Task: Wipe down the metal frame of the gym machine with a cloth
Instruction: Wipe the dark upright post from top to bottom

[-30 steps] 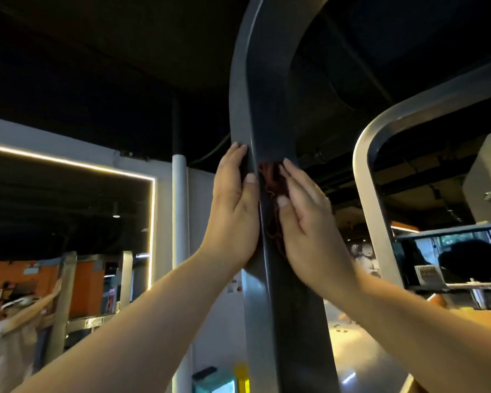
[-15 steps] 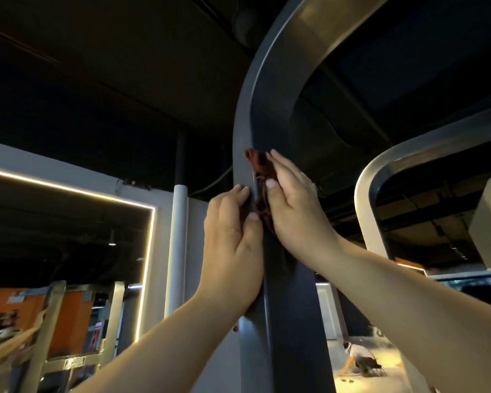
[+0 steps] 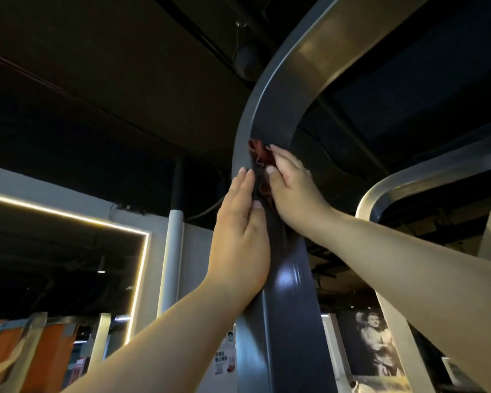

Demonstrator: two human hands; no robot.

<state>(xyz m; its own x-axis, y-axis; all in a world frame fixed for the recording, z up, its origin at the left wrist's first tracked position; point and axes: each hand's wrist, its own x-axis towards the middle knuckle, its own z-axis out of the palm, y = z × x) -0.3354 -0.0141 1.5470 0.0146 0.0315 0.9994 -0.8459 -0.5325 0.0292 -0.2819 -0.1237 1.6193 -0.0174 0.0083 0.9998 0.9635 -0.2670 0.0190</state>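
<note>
Slid higher up the frame [image 3: 284, 279] toward its bend: right hand [image 3: 292, 188], grip pressing red cloth [image 3: 260, 156] to metal; left hand [image 3: 240, 236] flat, steadying, grasping nothing. Upright largely wiped; curve remaining.

I'm looking at a metal frame [image 3: 284, 293] coated in dark grey paint, smooth and semi-glossy, catching a soft white sheen low on its upright. Its curved upper face is showing a brushed, duller brownish reflection. The cloth [image 3: 260, 157] is looking like soft, crumpled dark red fabric, matt, with a frayed or ruffled edge. A 2nd frame [image 3: 386, 194] to the right is gleaming like bare polished metal, silver and smooth. The white pipe [image 3: 172, 251] behind is appearing smooth and matt, possibly plastic; I cannot tell.
</note>
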